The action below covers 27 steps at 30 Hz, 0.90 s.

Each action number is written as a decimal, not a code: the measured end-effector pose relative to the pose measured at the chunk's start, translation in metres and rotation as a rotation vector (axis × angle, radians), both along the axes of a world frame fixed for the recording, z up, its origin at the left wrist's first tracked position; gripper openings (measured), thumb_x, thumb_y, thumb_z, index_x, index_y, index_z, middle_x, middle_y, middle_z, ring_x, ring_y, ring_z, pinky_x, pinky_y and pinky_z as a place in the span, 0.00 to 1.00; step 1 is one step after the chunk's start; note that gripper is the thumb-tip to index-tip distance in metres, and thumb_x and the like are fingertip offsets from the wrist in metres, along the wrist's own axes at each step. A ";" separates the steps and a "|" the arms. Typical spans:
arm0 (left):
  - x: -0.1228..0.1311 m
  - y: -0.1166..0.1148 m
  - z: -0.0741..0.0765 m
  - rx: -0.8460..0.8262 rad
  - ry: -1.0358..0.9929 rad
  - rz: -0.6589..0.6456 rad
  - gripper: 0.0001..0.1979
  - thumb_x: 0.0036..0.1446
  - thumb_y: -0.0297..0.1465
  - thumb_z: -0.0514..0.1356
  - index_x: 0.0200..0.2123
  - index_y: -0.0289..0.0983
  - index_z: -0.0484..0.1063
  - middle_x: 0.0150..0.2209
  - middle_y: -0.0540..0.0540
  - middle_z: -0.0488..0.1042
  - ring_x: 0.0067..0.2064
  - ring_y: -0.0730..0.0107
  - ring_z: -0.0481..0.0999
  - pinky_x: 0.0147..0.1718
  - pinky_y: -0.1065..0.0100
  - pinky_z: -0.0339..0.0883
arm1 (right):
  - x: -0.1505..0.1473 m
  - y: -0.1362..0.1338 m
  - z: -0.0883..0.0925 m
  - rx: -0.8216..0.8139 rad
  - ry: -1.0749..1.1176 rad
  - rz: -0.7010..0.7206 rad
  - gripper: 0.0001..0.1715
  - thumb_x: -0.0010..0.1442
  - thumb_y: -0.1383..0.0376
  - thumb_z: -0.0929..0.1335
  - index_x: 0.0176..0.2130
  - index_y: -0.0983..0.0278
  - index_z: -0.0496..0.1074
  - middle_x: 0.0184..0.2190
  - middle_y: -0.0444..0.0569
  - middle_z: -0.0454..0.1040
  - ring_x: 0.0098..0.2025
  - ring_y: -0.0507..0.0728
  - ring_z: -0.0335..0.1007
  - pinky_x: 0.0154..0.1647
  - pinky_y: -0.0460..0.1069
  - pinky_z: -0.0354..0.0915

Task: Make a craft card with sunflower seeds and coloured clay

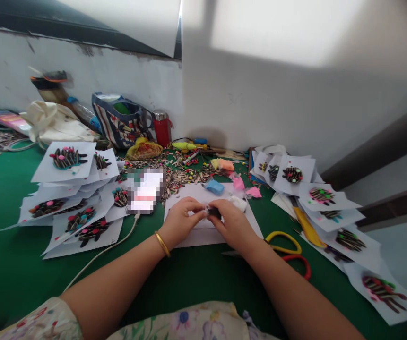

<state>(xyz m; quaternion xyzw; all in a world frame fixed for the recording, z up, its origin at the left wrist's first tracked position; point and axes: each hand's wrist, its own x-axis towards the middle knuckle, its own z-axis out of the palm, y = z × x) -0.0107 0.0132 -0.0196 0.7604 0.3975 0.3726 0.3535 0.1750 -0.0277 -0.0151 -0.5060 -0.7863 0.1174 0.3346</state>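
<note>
Both my hands meet over a white sheet of paper [189, 193] on the green table. My left hand [181, 218], with a gold bangle at the wrist, pinches one side of a small dark lump [213, 212] with a bit of clear wrap on it. My right hand [232, 222] pinches the other side of that lump. A white lump of clay [238, 202] lies just beyond my right hand. Blue [213, 186] and pink [238, 182] clay pieces lie at the sheet's far edge.
Stacks of white cards with seed figures [69, 157] lie left and right [292, 174]. Loose sunflower seeds [178, 174] spread behind the sheet. Yellow scissors [283, 241] and red scissors [300, 262] lie by my right wrist. A red flask [161, 127], a striped bag [120, 120] and a white cable [111, 248] are nearby.
</note>
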 end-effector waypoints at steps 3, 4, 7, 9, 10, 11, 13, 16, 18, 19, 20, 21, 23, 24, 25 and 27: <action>0.000 0.001 0.000 -0.025 -0.035 -0.002 0.07 0.54 0.35 0.64 0.28 0.39 0.77 0.32 0.47 0.73 0.36 0.67 0.73 0.39 0.66 0.68 | -0.002 -0.001 0.000 -0.007 0.006 0.003 0.12 0.62 0.63 0.66 0.47 0.61 0.67 0.42 0.53 0.75 0.44 0.60 0.71 0.46 0.55 0.67; 0.001 0.001 0.001 -0.023 -0.042 -0.001 0.07 0.53 0.35 0.64 0.27 0.38 0.76 0.31 0.47 0.73 0.35 0.68 0.73 0.39 0.66 0.67 | -0.002 -0.001 0.000 -0.010 0.008 0.004 0.12 0.62 0.63 0.66 0.47 0.61 0.68 0.41 0.53 0.75 0.44 0.60 0.71 0.45 0.54 0.67; 0.001 0.000 0.003 0.005 -0.038 0.011 0.07 0.54 0.33 0.63 0.26 0.38 0.76 0.31 0.47 0.72 0.35 0.68 0.72 0.39 0.66 0.67 | -0.002 -0.002 -0.001 -0.014 0.007 0.000 0.13 0.61 0.63 0.67 0.47 0.62 0.68 0.41 0.53 0.75 0.43 0.60 0.72 0.45 0.54 0.67; 0.000 -0.002 0.005 0.040 -0.010 0.019 0.06 0.55 0.32 0.62 0.27 0.38 0.76 0.31 0.47 0.71 0.35 0.68 0.72 0.39 0.66 0.66 | -0.002 -0.002 -0.001 -0.010 -0.001 0.003 0.13 0.61 0.63 0.67 0.47 0.62 0.68 0.42 0.53 0.75 0.43 0.60 0.72 0.45 0.54 0.67; 0.000 -0.002 0.005 0.064 0.007 0.023 0.06 0.55 0.31 0.62 0.27 0.38 0.76 0.32 0.48 0.71 0.36 0.68 0.72 0.40 0.66 0.66 | -0.002 -0.002 0.000 -0.009 -0.006 0.007 0.13 0.62 0.64 0.67 0.48 0.62 0.68 0.42 0.53 0.75 0.44 0.60 0.71 0.46 0.54 0.67; 0.000 -0.003 0.005 0.091 0.023 0.027 0.05 0.55 0.31 0.62 0.28 0.38 0.76 0.32 0.48 0.71 0.36 0.68 0.72 0.40 0.66 0.65 | -0.001 -0.002 0.000 -0.008 -0.008 0.011 0.14 0.62 0.64 0.66 0.48 0.62 0.68 0.42 0.53 0.75 0.44 0.60 0.71 0.46 0.54 0.67; 0.000 -0.003 0.006 0.142 0.055 0.032 0.05 0.56 0.30 0.61 0.29 0.38 0.75 0.33 0.48 0.71 0.38 0.67 0.71 0.41 0.65 0.65 | -0.001 -0.002 0.000 -0.008 -0.008 0.018 0.14 0.62 0.64 0.66 0.48 0.63 0.68 0.42 0.53 0.75 0.44 0.60 0.71 0.47 0.54 0.67; -0.001 -0.003 0.006 0.195 0.084 0.030 0.05 0.58 0.30 0.59 0.31 0.37 0.73 0.35 0.47 0.70 0.40 0.66 0.70 0.43 0.65 0.64 | 0.001 -0.001 0.001 -0.008 0.007 0.008 0.15 0.62 0.64 0.66 0.49 0.63 0.68 0.43 0.53 0.75 0.45 0.60 0.71 0.47 0.54 0.67; -0.001 -0.002 0.006 0.216 0.080 0.035 0.06 0.60 0.31 0.57 0.31 0.37 0.72 0.35 0.47 0.70 0.41 0.66 0.70 0.44 0.64 0.64 | 0.003 -0.001 0.000 -0.011 0.017 -0.015 0.15 0.62 0.63 0.66 0.50 0.62 0.68 0.44 0.53 0.75 0.46 0.60 0.71 0.48 0.55 0.66; -0.002 -0.001 0.006 0.219 0.069 0.042 0.07 0.61 0.32 0.57 0.31 0.37 0.71 0.35 0.47 0.70 0.41 0.65 0.70 0.44 0.64 0.64 | 0.004 0.000 -0.001 -0.015 0.021 -0.031 0.15 0.62 0.63 0.66 0.50 0.62 0.68 0.44 0.53 0.75 0.46 0.60 0.71 0.49 0.55 0.66; -0.002 0.000 0.006 0.212 0.049 0.055 0.08 0.61 0.33 0.56 0.31 0.37 0.70 0.34 0.46 0.70 0.40 0.65 0.69 0.44 0.63 0.64 | 0.005 0.001 -0.001 -0.022 0.025 -0.049 0.16 0.62 0.63 0.66 0.50 0.62 0.68 0.45 0.53 0.75 0.47 0.61 0.71 0.50 0.56 0.66; -0.003 0.001 0.005 0.188 0.020 0.070 0.09 0.62 0.34 0.55 0.31 0.37 0.70 0.34 0.46 0.70 0.40 0.65 0.69 0.43 0.63 0.64 | 0.006 0.002 -0.002 -0.031 0.030 -0.065 0.16 0.62 0.62 0.66 0.50 0.62 0.69 0.46 0.54 0.75 0.48 0.61 0.70 0.50 0.56 0.66; -0.004 0.004 0.004 0.086 -0.074 0.095 0.10 0.62 0.36 0.55 0.32 0.37 0.69 0.33 0.47 0.70 0.38 0.66 0.70 0.41 0.63 0.65 | 0.009 0.003 -0.004 -0.051 0.039 -0.090 0.16 0.62 0.62 0.66 0.50 0.62 0.69 0.46 0.54 0.75 0.49 0.61 0.70 0.51 0.56 0.65; -0.004 0.005 0.003 0.009 -0.135 0.097 0.11 0.61 0.38 0.55 0.32 0.37 0.70 0.32 0.47 0.71 0.37 0.66 0.71 0.40 0.64 0.66 | 0.009 0.004 -0.005 -0.061 0.045 -0.098 0.17 0.62 0.62 0.66 0.50 0.62 0.69 0.47 0.54 0.75 0.49 0.61 0.70 0.51 0.56 0.65; -0.004 0.006 0.003 -0.073 -0.202 0.090 0.11 0.61 0.39 0.56 0.32 0.37 0.70 0.32 0.47 0.72 0.37 0.66 0.72 0.40 0.64 0.67 | 0.010 0.005 -0.006 -0.067 0.050 -0.102 0.17 0.62 0.62 0.66 0.50 0.62 0.69 0.47 0.54 0.75 0.49 0.61 0.70 0.51 0.56 0.65; -0.003 0.007 0.004 -0.231 -0.327 0.069 0.12 0.58 0.40 0.59 0.33 0.37 0.72 0.31 0.46 0.74 0.36 0.66 0.74 0.40 0.63 0.68 | 0.011 0.006 -0.007 -0.071 0.053 -0.103 0.17 0.61 0.61 0.66 0.50 0.62 0.69 0.47 0.54 0.75 0.49 0.61 0.70 0.51 0.57 0.65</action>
